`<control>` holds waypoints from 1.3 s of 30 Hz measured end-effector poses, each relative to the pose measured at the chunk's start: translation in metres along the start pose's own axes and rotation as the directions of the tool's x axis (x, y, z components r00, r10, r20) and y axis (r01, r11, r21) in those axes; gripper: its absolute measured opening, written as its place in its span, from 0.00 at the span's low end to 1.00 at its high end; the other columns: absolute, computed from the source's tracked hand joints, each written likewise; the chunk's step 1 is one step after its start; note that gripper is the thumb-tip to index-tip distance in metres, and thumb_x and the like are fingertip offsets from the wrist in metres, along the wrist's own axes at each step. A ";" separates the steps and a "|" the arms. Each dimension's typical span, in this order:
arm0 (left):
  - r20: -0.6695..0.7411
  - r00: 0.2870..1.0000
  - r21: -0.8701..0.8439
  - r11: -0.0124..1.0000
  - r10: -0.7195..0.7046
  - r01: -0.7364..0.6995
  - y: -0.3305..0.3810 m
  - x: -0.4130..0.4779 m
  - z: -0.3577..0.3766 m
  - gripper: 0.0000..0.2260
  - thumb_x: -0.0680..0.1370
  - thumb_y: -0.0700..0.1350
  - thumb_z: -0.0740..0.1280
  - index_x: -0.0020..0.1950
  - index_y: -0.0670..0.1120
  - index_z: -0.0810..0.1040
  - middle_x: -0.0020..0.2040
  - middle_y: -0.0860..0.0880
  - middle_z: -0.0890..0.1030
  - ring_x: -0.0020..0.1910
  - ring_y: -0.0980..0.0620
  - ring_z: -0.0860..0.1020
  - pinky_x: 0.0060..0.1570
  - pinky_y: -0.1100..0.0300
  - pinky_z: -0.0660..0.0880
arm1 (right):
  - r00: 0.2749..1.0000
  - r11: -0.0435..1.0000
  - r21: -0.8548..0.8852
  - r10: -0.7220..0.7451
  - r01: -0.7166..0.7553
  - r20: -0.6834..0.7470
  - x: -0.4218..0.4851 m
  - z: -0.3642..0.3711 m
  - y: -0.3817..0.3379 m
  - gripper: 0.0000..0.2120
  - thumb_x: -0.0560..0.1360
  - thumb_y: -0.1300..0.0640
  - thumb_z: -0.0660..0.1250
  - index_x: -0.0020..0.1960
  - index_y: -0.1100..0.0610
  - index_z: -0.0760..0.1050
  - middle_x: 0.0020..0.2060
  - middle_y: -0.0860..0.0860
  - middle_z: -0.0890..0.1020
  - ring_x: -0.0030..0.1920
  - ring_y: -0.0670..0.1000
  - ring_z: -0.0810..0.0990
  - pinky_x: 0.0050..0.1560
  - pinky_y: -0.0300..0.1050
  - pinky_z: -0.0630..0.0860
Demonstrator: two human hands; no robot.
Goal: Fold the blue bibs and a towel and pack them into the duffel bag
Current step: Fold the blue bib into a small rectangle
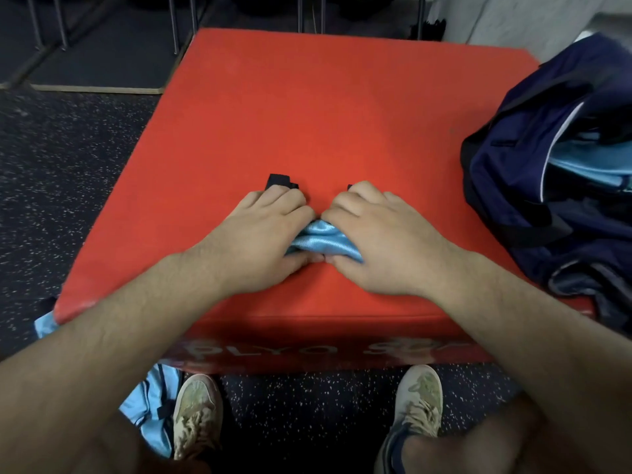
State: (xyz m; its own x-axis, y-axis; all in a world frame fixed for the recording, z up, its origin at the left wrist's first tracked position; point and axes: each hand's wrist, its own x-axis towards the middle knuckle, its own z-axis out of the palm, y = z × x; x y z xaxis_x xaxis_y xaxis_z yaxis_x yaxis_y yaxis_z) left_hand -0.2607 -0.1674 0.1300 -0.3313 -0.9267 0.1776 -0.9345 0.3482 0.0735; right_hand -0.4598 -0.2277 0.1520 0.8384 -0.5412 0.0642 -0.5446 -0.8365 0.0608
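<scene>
One shiny light-blue fabric bib (pixel 319 239), bunched into a small bundle with black trim (pixel 278 182) poking out beyond the fingertips, lies on the red padded vinyl box (pixel 307 107) squeezed between the two hands, the left hand (pixel 270 230) and the right hand (pixel 372 234) each curled around one end of it, thumbs almost meeting at its near edge. To the right of the right hand sits one open navy-blue duffel bag (pixel 533 165) with light-blue cloth (pixel 581 165) showing inside. Below the left forearm, more light-blue bib fabric (pixel 150 405) lies on the speckled dark rubber floor (pixel 68 165) beside the left of two pale sneakers (pixel 196 412).
</scene>
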 end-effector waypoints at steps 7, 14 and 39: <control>0.203 0.972 0.030 0.993 -0.114 0.110 -0.017 -0.015 -0.024 0.52 0.63 0.80 0.58 0.80 0.53 0.56 0.74 0.57 0.61 0.75 0.53 0.55 0.72 0.54 0.53 | 0.954 0.977 0.105 0.156 -0.188 0.255 -0.014 -0.022 0.019 0.40 0.65 0.29 0.69 0.72 0.41 0.63 0.61 0.44 0.68 0.59 0.51 0.72 0.57 0.50 0.74; 0.223 0.970 -0.052 0.993 -0.093 0.107 -0.018 -0.008 -0.031 0.31 0.69 0.70 0.68 0.69 0.60 0.70 0.60 0.62 0.68 0.64 0.58 0.62 0.57 0.62 0.56 | 0.965 0.988 0.074 0.117 -0.138 0.233 -0.008 -0.022 0.020 0.26 0.71 0.33 0.68 0.59 0.50 0.71 0.53 0.45 0.73 0.54 0.52 0.77 0.54 0.52 0.74; 0.161 0.705 -0.651 0.462 -0.691 0.602 -0.014 0.001 -0.036 0.38 0.68 0.57 0.75 0.74 0.51 0.63 0.58 0.52 0.78 0.53 0.53 0.81 0.56 0.49 0.77 | 0.886 0.669 0.582 0.337 -0.463 0.318 0.051 -0.029 0.013 0.09 0.74 0.50 0.65 0.38 0.53 0.71 0.30 0.44 0.76 0.32 0.47 0.75 0.31 0.40 0.68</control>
State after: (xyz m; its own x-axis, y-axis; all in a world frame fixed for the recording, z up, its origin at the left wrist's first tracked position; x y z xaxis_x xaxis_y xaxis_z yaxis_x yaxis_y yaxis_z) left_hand -0.2431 -0.1681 0.1649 0.3914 -0.9164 -0.0839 -0.5463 -0.3048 0.7801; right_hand -0.4248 -0.2635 0.1854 0.5658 -0.7890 -0.2393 -0.7404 -0.3585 -0.5685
